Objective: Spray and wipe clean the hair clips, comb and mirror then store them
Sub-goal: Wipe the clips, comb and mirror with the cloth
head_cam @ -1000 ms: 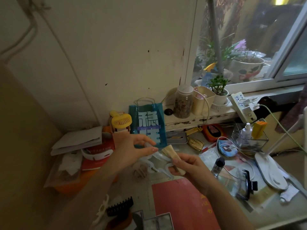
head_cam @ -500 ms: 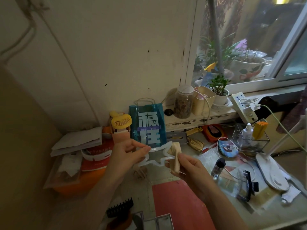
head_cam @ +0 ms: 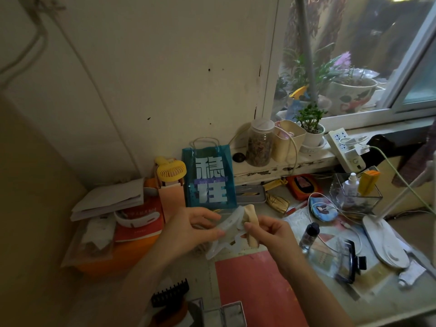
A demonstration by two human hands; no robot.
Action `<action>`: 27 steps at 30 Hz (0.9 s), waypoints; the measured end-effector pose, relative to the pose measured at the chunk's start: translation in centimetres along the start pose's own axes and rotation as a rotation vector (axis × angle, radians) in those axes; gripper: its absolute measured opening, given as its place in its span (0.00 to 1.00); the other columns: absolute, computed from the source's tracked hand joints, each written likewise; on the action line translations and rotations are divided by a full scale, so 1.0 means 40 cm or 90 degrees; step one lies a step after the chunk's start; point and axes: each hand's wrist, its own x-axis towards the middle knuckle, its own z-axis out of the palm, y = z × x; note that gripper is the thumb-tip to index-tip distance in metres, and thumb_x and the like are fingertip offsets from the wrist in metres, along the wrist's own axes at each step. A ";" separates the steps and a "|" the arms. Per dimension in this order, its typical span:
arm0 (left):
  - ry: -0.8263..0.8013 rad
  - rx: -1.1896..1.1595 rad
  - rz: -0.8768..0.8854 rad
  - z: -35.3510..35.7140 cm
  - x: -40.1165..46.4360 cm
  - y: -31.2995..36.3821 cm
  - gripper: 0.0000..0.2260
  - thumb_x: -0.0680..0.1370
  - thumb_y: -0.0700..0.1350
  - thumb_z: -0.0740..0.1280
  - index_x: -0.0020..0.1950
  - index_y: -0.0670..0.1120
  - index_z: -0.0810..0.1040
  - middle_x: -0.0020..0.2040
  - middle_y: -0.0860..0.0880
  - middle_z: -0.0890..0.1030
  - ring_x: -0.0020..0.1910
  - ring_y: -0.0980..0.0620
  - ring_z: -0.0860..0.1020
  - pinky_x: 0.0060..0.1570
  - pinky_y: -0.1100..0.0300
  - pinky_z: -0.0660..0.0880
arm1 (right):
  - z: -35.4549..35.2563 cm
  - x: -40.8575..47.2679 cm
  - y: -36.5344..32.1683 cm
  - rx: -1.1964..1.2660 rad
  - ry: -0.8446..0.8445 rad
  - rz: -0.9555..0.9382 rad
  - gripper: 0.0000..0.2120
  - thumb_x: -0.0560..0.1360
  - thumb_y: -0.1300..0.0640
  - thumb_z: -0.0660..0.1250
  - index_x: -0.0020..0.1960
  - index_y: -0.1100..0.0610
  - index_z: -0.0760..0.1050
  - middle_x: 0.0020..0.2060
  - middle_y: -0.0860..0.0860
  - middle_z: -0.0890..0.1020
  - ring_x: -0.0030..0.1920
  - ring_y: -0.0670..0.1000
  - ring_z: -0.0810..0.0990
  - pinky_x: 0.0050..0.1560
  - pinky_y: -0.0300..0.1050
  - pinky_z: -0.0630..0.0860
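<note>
Clear star-shaped hair clip [head_cam: 227,234] held above the tabletop [head_cam: 389,300], in front of the teal bag [head_cam: 210,178]. Over the last second we have turned it from edge-on to nearly flat. Left hand [head_cam: 188,230], grip pinching the clip's left arm. Right hand [head_cam: 271,234], grip closed on the beige cloth [head_cam: 251,223] pressed to its upper edge. We judge wiping is mid-way; black clip [head_cam: 349,263] and black comb [head_cam: 169,292] wait.
</note>
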 end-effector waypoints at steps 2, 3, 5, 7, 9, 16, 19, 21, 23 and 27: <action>-0.025 -0.002 -0.003 -0.001 0.000 -0.003 0.22 0.63 0.58 0.74 0.56 0.57 0.80 0.47 0.54 0.84 0.46 0.60 0.81 0.51 0.59 0.77 | -0.003 0.002 0.003 0.011 0.001 0.000 0.11 0.69 0.55 0.69 0.47 0.61 0.83 0.41 0.60 0.85 0.41 0.57 0.83 0.44 0.48 0.79; -0.036 -0.007 -0.001 -0.001 0.000 -0.005 0.23 0.63 0.59 0.73 0.56 0.57 0.80 0.47 0.54 0.84 0.46 0.59 0.81 0.52 0.57 0.78 | -0.004 0.003 0.003 0.024 0.002 0.003 0.12 0.69 0.55 0.69 0.47 0.60 0.83 0.41 0.60 0.85 0.41 0.56 0.84 0.45 0.47 0.80; -0.046 -0.017 0.002 0.000 -0.001 -0.006 0.23 0.63 0.60 0.73 0.56 0.57 0.81 0.47 0.55 0.84 0.46 0.58 0.82 0.53 0.55 0.78 | -0.002 0.003 0.002 0.052 0.003 0.006 0.11 0.68 0.55 0.69 0.47 0.60 0.83 0.41 0.60 0.85 0.41 0.55 0.84 0.43 0.44 0.80; -0.040 -0.028 -0.001 0.002 -0.002 -0.007 0.22 0.62 0.60 0.72 0.54 0.57 0.82 0.47 0.56 0.84 0.46 0.58 0.82 0.53 0.56 0.78 | -0.001 0.003 0.004 0.071 0.004 0.010 0.12 0.68 0.55 0.68 0.47 0.60 0.83 0.41 0.60 0.85 0.40 0.54 0.84 0.42 0.42 0.80; -0.047 -0.046 -0.008 0.005 -0.001 -0.008 0.20 0.62 0.59 0.72 0.52 0.57 0.83 0.46 0.57 0.84 0.46 0.58 0.82 0.52 0.56 0.78 | -0.002 0.003 0.007 0.087 0.005 0.016 0.12 0.69 0.56 0.68 0.48 0.62 0.82 0.42 0.61 0.85 0.41 0.55 0.84 0.42 0.43 0.80; -0.041 -0.113 -0.024 0.019 0.004 -0.030 0.15 0.65 0.52 0.73 0.51 0.56 0.83 0.46 0.53 0.85 0.47 0.55 0.82 0.46 0.63 0.78 | -0.026 0.000 0.029 0.103 0.093 0.027 0.12 0.68 0.54 0.67 0.48 0.58 0.82 0.42 0.57 0.85 0.44 0.55 0.83 0.46 0.47 0.80; -0.013 -0.158 -0.038 0.036 0.008 -0.034 0.09 0.69 0.46 0.73 0.46 0.59 0.83 0.45 0.54 0.84 0.45 0.57 0.81 0.40 0.67 0.77 | -0.058 -0.016 0.036 0.101 0.126 0.044 0.16 0.69 0.53 0.66 0.55 0.59 0.80 0.46 0.55 0.85 0.48 0.55 0.84 0.48 0.45 0.81; -0.006 -0.185 -0.045 0.062 0.015 -0.032 0.09 0.71 0.44 0.72 0.46 0.59 0.82 0.44 0.58 0.84 0.46 0.59 0.81 0.42 0.64 0.78 | -0.077 -0.036 0.043 0.102 0.140 0.058 0.17 0.71 0.52 0.65 0.56 0.58 0.80 0.47 0.55 0.85 0.49 0.54 0.84 0.45 0.42 0.81; -0.006 -0.215 -0.054 0.100 0.021 -0.029 0.10 0.72 0.44 0.72 0.49 0.58 0.81 0.46 0.57 0.83 0.48 0.58 0.81 0.45 0.62 0.78 | -0.088 -0.057 0.057 0.102 0.152 0.077 0.16 0.72 0.51 0.64 0.55 0.58 0.80 0.47 0.54 0.85 0.49 0.54 0.84 0.44 0.41 0.81; -0.017 -0.230 -0.066 0.206 0.035 -0.025 0.18 0.70 0.47 0.73 0.59 0.59 0.77 0.54 0.53 0.78 0.53 0.56 0.77 0.44 0.63 0.75 | -0.087 -0.096 0.081 0.116 0.126 0.108 0.13 0.78 0.56 0.60 0.48 0.61 0.81 0.39 0.51 0.85 0.42 0.48 0.84 0.43 0.39 0.79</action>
